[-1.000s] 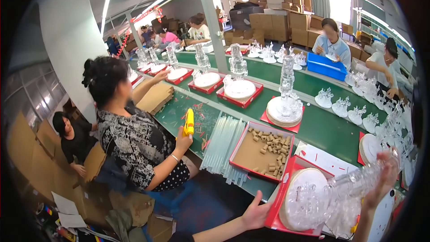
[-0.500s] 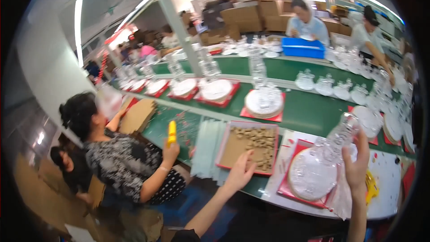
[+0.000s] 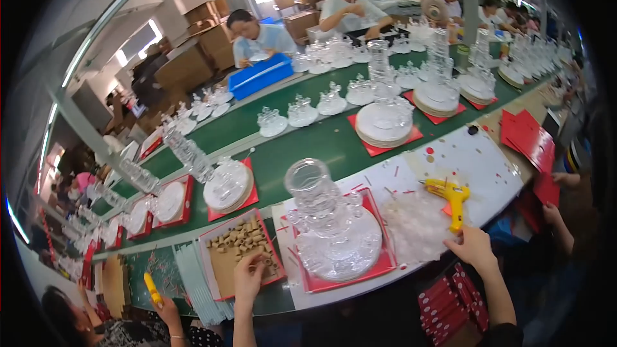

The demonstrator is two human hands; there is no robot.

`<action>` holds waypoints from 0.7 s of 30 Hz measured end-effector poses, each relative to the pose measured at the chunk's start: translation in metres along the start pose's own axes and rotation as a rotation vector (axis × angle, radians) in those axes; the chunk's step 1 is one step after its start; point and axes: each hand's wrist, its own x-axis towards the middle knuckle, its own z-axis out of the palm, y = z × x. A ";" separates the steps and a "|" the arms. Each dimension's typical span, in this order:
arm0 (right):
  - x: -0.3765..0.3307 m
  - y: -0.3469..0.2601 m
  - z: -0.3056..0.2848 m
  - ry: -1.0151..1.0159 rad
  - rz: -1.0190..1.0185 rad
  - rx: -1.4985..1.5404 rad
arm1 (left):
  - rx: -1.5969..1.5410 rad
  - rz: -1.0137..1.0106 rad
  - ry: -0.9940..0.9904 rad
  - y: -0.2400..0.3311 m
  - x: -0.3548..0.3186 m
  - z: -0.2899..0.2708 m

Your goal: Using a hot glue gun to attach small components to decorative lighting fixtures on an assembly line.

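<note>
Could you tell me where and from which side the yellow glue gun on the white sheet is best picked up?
Grip the glue gun by its handle, the yellow bar pointing toward the near table edge. It lies flat with its barrel crosswise farther away. The right hand sits just below the handle's end, so coming from the near side and closing around the handle looks easiest.

Left hand (image 3: 247, 274) in the tray (image 3: 212, 263) of brown pieces; right hand (image 3: 474, 245) (open) near yellow glue gun (image 3: 450, 195).
</note>
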 end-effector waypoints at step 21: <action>0.072 0.025 -0.013 -0.394 0.277 0.930 | -0.621 0.015 0.232 0.102 -0.124 0.062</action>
